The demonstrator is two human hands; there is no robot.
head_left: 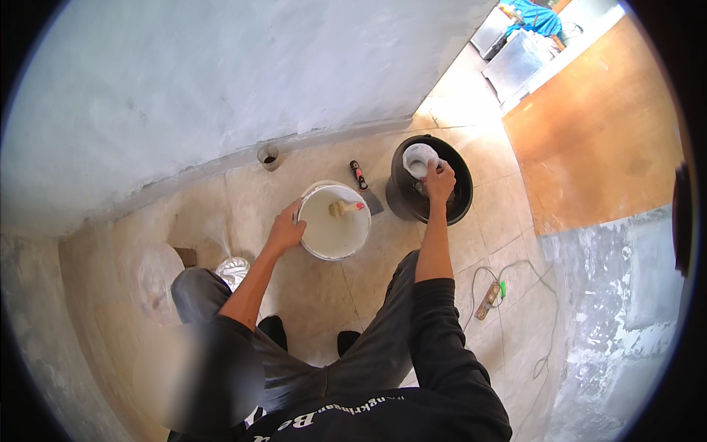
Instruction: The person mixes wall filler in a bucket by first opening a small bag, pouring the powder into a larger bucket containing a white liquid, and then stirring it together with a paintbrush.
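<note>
White plastic bucket (331, 257) stands upright on the tiled floor (317, 295) in front of the person, whitish liquid inside and a paintbrush (343, 208) lying across the inner right side. The left hand (287, 227) grips its left rim. To the right, the right hand (440, 180) is closed on a small white cup (414, 155) over the mouth of a black bucket (399, 193); how deep it sits cannot be told. Between the buckets lies a putty knife (359, 175), and a clear cup (268, 154) stands near the wall (221, 81).
</note>
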